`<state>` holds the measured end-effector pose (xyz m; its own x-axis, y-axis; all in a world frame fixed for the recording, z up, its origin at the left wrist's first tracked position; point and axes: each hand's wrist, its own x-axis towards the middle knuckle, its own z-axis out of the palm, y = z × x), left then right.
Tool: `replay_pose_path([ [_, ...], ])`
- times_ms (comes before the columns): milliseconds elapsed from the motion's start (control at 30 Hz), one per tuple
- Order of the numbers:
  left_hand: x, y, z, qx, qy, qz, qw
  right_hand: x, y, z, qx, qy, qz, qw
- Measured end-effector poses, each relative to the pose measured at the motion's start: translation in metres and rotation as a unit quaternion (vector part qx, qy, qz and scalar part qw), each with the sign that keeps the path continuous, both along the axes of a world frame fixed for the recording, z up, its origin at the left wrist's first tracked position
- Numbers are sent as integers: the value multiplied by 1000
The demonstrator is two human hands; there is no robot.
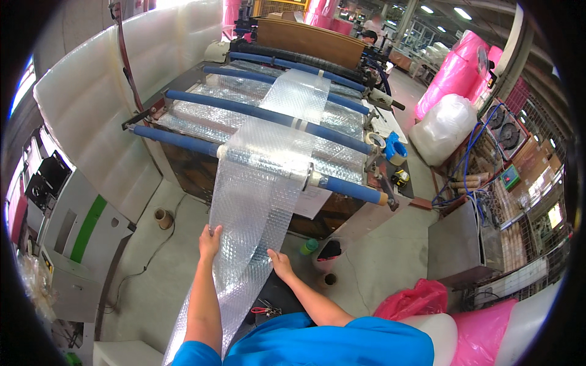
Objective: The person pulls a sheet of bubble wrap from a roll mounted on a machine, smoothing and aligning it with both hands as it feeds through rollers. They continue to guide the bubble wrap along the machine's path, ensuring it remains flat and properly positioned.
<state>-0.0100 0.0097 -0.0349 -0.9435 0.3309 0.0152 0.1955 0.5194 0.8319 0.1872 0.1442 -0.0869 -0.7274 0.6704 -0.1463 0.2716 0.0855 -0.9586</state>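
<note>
A long clear sheet of bubble wrap (253, 207) runs over the blue rollers of a machine and slopes down toward me, passing on below at the lower left. Its left edge is pinched in my left hand (209, 240), thumb in front. Lower down, my right hand (281, 265) grips the right edge, its fingertips partly hidden by the sheet. The front blue roller (351, 188) carries the sheet between a pale collar and a metal ring. Below my right hand lie red-handled pliers (266, 310) on a dark surface.
Tape rolls (397, 152) and a yellow-black tape measure (400, 177) sit at the machine's right end. A green-lidded container (309, 246) and a cardboard tube (163, 218) stand on the floor. Pink film (415, 299) is at the lower right; a person (372, 29) stands far back.
</note>
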Motion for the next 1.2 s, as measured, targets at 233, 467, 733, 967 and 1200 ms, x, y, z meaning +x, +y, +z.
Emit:
replay_pose_path([
  [233, -22, 23, 35, 45, 8, -53, 998, -14, 18, 25, 19, 3, -35, 999],
  [467, -52, 72, 89, 66, 32, -54, 996, -51, 65, 86, 91, 180, -74, 977],
  [733, -62, 66, 128, 56, -23, -55, 997, -62, 79, 128, -13, 147, -50, 988],
  [967, -9, -23, 39, 42, -156, -59, 985, -8, 1, 42, 25, -5, 48, 998],
  [1200, 19, -67, 111, 114, 8, -8, 993, 37, -64, 125, -119, 78, 122, 982],
])
